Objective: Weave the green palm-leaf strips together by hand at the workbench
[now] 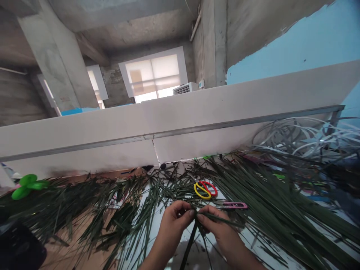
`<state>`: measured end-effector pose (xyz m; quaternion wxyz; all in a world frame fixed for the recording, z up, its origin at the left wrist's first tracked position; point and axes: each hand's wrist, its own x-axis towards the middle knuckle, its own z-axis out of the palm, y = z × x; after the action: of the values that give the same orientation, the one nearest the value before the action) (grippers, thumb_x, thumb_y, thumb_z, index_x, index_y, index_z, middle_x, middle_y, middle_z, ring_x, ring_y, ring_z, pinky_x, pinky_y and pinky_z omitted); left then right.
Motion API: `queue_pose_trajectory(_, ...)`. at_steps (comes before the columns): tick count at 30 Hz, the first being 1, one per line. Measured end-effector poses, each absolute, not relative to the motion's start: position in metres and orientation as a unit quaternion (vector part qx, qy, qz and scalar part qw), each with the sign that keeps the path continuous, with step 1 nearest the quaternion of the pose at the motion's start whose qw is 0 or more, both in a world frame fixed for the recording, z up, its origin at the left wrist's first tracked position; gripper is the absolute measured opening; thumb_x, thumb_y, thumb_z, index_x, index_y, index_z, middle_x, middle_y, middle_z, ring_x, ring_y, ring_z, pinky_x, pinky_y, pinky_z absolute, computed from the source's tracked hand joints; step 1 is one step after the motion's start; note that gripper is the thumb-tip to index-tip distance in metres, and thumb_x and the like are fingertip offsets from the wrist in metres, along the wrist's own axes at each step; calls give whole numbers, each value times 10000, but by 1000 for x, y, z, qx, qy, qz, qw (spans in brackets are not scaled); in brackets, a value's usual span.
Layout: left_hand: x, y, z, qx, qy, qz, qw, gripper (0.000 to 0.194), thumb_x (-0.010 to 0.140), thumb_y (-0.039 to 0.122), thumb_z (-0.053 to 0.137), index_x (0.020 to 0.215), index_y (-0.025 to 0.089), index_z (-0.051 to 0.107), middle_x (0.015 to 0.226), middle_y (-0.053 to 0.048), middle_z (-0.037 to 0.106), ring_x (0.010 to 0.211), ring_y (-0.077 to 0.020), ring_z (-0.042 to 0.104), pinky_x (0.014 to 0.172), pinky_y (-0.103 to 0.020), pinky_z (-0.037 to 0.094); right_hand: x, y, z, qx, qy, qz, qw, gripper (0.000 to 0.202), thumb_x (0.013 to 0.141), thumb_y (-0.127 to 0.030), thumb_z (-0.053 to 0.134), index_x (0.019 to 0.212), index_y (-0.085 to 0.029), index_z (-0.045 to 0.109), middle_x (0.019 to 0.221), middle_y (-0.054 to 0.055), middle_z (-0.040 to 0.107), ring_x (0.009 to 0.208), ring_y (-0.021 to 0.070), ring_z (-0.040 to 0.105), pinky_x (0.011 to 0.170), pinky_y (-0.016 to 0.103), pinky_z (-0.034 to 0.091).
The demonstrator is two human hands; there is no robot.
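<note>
Green leaf strips meet in a small bunch between my two hands at the bottom centre of the head view. My left hand pinches the bunch from the left with thumb and bent fingers. On the right side, my right hand pinches the same strips, thumb tip close to the left thumb; one strip runs out rightward over it. Scissors with yellow and red handles lie just beyond the hands. A pink-handled tool lies to their right, its front end partly among the leaves.
Long green leaves cover the right side, with cut pieces on the left. Pale looped strips are heaped at the far right. A green object and a dark object are at left. A white partition stands behind.
</note>
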<state>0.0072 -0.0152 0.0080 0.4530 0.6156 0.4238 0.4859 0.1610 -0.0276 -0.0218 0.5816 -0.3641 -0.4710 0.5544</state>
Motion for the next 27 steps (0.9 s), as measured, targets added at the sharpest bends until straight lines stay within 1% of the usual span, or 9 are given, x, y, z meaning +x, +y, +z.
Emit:
queue_pose_trajectory(2, 9, -15, 6, 586, 432, 486, 483, 270, 704, 394, 748, 713, 149, 635, 649, 10, 537, 626, -130, 428, 579, -242, 333, 160, -31, -17, -362, -476, 557, 577, 271, 714, -442, 768, 701, -185, 683, 595, -36, 535, 589, 139, 453, 550, 248, 362)
queue_pose_trajectory(5, 12, -15, 7, 576, 441, 482, 491, 328, 694, 445, 743, 677, 163, 576, 613, 35, 479, 587, -114, 380, 545, -235, 293, 161, -36, -11, -367, -493, 554, 562, 249, 739, -421, 735, 695, -186, 665, 606, -32, 534, 604, 145, 451, 563, 254, 365)
queue_pose_trajectory(7, 11, -16, 10, 576, 444, 466, 504, 341, 690, 461, 724, 658, 180, 533, 573, 62, 418, 550, -102, 330, 520, -235, 253, 161, -39, -8, -376, -515, 546, 544, 234, 764, -403, 713, 696, -188, 651, 628, -28, 539, 633, 153, 458, 586, 260, 370)
queue_pose_trajectory(9, 10, -17, 15, 576, 443, 446, 523, 327, 688, 449, 702, 661, 188, 505, 564, 73, 392, 542, -99, 313, 519, -240, 237, 161, -41, -7, -375, -534, 542, 529, 218, 790, -385, 691, 710, -190, 637, 656, -27, 540, 663, 156, 458, 609, 261, 371)
queue_pose_trajectory(16, 4, -22, 26, 584, 436, 397, 558, 216, 679, 340, 644, 667, 191, 488, 581, 70, 399, 564, -102, 328, 544, -250, 253, 160, -42, -14, -343, -560, 556, 509, 193, 820, -338, 661, 716, -185, 605, 656, -39, 507, 659, 143, 433, 605, 257, 350)
queue_pose_trajectory(18, 3, -21, 25, 582, 424, 398, 569, 232, 700, 360, 652, 672, 187, 499, 582, 68, 407, 564, -102, 338, 553, -250, 270, 160, -41, -14, -343, -550, 564, 512, 194, 812, -349, 669, 727, -184, 612, 665, -35, 521, 666, 147, 444, 612, 259, 361)
queue_pose_trajectory(20, 2, -19, 23, 581, 405, 402, 581, 269, 709, 391, 690, 697, 177, 527, 600, 56, 451, 575, -105, 375, 578, -255, 305, 161, -40, -14, -343, -537, 569, 519, 210, 801, -373, 681, 736, -183, 621, 664, -32, 536, 663, 149, 453, 613, 262, 371)
queue_pose_trajectory(24, 1, -15, 18, 576, 376, 416, 595, 343, 636, 397, 802, 737, 156, 580, 661, 14, 559, 631, -132, 480, 634, -274, 368, 162, -34, -16, -336, -521, 576, 532, 247, 797, -408, 702, 744, -177, 633, 653, -31, 549, 646, 145, 460, 602, 259, 384)
queue_pose_trajectory(27, 2, -15, 17, 566, 372, 425, 600, 362, 635, 423, 811, 714, 156, 578, 628, 22, 555, 605, -126, 481, 611, -265, 363, 162, -32, -20, -331, -512, 580, 541, 253, 785, -413, 723, 741, -177, 644, 646, -33, 554, 637, 139, 464, 591, 249, 381)
